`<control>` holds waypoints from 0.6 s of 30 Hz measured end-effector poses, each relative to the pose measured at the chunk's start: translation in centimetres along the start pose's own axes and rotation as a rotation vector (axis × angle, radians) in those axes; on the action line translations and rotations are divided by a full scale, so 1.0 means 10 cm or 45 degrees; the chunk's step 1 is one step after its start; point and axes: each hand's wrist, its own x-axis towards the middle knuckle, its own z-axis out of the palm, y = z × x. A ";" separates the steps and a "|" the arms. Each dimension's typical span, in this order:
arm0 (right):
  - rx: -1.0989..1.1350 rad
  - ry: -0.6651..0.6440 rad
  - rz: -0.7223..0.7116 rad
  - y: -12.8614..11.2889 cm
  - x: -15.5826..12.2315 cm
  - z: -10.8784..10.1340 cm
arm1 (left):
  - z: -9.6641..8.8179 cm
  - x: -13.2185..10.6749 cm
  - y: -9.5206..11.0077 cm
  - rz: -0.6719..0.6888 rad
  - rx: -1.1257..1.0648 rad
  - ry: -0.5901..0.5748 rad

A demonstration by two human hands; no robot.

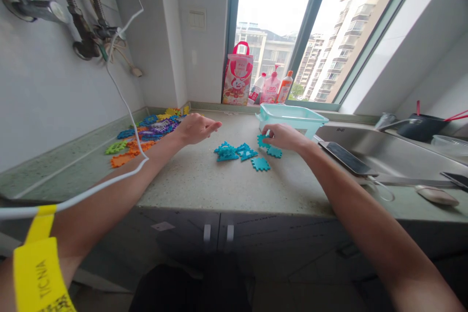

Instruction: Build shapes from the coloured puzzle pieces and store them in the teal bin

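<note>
On the countertop (pixel 190 180), my right hand (pixel 284 136) has its fingertips closed on a teal toothed-edge puzzle piece (pixel 262 142). Another teal piece (pixel 274 152) lies just under that hand, and a square one (pixel 260 164) rests flat closer to the front. Left of these sit a small teal heap (pixel 225 152) and a teal cluster (pixel 246 151). My left hand (pixel 199 128) hovers beside a multicoloured pile of similar pieces (pixel 161 126), its fingers loosely bent toward the right and nothing visible in them.
A light teal plastic tub (pixel 292 113) stands behind my right hand. To the right are a phone (pixel 345 158), a steel sink (pixel 402 153) and a computer mouse (pixel 437 195). A white cable (pixel 120 175) crosses my left forearm. Bottles (pixel 270 87) line the windowsill.
</note>
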 end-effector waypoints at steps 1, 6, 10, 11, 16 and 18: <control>0.067 0.092 -0.012 -0.03 0.00 -0.01 | 0.00 0.00 0.02 0.011 0.021 0.023; 1.083 0.229 -0.140 -0.44 -0.02 0.07 | -0.02 -0.01 0.22 0.298 0.046 0.168; 1.680 0.068 -0.130 -0.78 -0.03 0.22 | -0.03 -0.01 0.42 0.551 0.022 0.316; 1.719 0.001 -0.127 -0.82 -0.03 0.25 | -0.04 -0.01 0.45 0.567 0.024 0.363; 1.384 0.017 -0.246 -0.76 -0.03 0.30 | -0.14 -0.01 0.41 0.519 -0.018 0.298; 1.157 0.153 -0.329 -0.70 -0.02 0.32 | -0.15 -0.02 0.34 0.496 -0.051 0.190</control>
